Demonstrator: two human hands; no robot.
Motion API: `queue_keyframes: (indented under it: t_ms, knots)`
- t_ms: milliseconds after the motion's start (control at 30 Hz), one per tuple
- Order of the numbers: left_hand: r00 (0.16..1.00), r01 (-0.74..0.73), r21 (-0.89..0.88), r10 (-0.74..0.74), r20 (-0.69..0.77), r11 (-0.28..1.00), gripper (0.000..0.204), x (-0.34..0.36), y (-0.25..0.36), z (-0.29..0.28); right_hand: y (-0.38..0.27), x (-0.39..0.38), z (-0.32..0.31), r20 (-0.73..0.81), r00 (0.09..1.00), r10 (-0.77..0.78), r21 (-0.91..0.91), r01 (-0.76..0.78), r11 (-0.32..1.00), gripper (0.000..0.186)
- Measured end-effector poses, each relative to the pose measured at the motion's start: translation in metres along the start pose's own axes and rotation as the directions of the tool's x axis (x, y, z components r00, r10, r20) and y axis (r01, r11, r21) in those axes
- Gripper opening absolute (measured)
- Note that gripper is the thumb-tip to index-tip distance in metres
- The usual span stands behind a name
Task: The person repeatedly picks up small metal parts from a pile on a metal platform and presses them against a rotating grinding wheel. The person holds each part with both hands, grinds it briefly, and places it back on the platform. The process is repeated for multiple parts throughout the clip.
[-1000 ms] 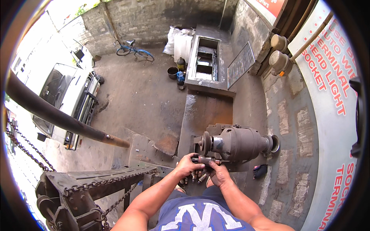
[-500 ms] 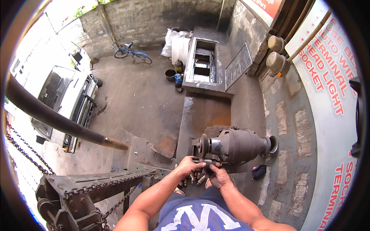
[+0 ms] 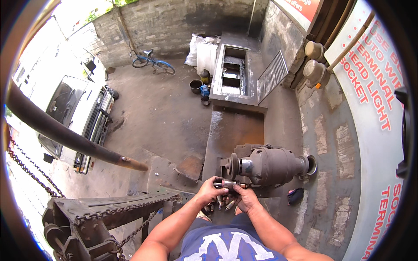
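Observation:
My left hand (image 3: 211, 191) and my right hand (image 3: 247, 198) grip a cylindrical metal part (image 3: 227, 185) between them, held crosswise in front of me. Fingers of the left hand close round its left end, while the right hand holds it from below at the right. Just beyond the part stands a bench grinder (image 3: 272, 165), with a round wheel (image 3: 233, 166) on its left shaft; I cannot make out whether the part touches the wheel. Several similar small metal parts (image 3: 220, 202) lie below my hands, partly hidden by them.
A heavy steel frame (image 3: 113, 209) with chains (image 3: 126, 209) stands at my left, below a slanting pipe (image 3: 78, 135). Farther off are an open basin (image 3: 235, 74), a grate (image 3: 272, 76), a bucket (image 3: 195, 86), a bicycle (image 3: 152, 63) and a white vehicle (image 3: 74, 117). A signboard (image 3: 374, 139) lines the right.
The view has shifted slightly, so the scene sits a little lower and to the right. The metal part looks turned between my hands and shows more of its bright surface.

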State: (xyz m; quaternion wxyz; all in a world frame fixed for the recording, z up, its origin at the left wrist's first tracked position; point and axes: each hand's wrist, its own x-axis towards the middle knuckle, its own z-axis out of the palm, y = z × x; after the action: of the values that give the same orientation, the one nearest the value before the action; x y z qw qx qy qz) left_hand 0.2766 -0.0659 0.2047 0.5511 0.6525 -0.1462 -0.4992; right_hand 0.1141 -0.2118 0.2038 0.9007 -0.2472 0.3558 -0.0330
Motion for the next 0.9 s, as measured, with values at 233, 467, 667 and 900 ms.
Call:
queue_keyframes:
  t_ms: [233,467,667,900]
  knots:
    - [0.973,0.163,0.008,-0.162,0.166,0.987,0.061,0.007,0.01,0.007,-0.012,-0.019,0.01,-0.034,0.991,-0.128,-0.08,0.125,0.989,0.026]
    - [0.986,0.15,0.154,-0.16,0.053,0.977,0.048,0.011,0.012,-0.006,0.003,-0.011,0.016,-0.02,0.996,-0.085,0.052,0.085,0.995,0.027]
    - [0.981,0.171,0.193,-0.186,0.061,0.966,0.049,0.019,0.012,0.0,0.001,-0.01,0.013,-0.221,0.972,-0.076,0.023,0.084,0.996,0.023]
    - [0.998,-0.05,0.127,0.044,0.05,0.991,0.062,0.001,0.0,-0.004,-0.004,-0.017,0.016,-0.123,0.992,-0.008,0.022,0.011,1.0,0.022]
